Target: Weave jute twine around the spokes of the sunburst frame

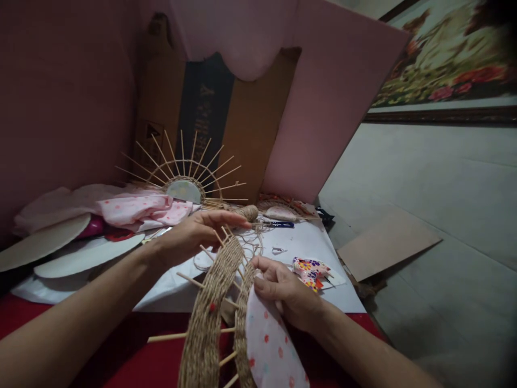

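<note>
A woven twine piece (216, 302) on wooden sticks stands tilted in front of me, with two curved bands of twine and gaps between them. Its flat side is covered with white cloth (269, 345) dotted with red. My right hand (285, 293) grips the inner band and the cloth edge between thumb and fingers. Over the top of the outer band, my left hand (202, 229) has its fingers stretched out to the right; its thumb is mostly hidden. A small red dot (212, 307) shows on the outer band.
Behind lie a half-round stick frame (183, 188), a ball of twine (246, 212), a blue-handled tool (278, 224) and spotted cloth (135, 210). White oval boards (89, 257) are at left. A flowered pouch (311, 272) sits at right. Pink panels (323, 97) rise behind.
</note>
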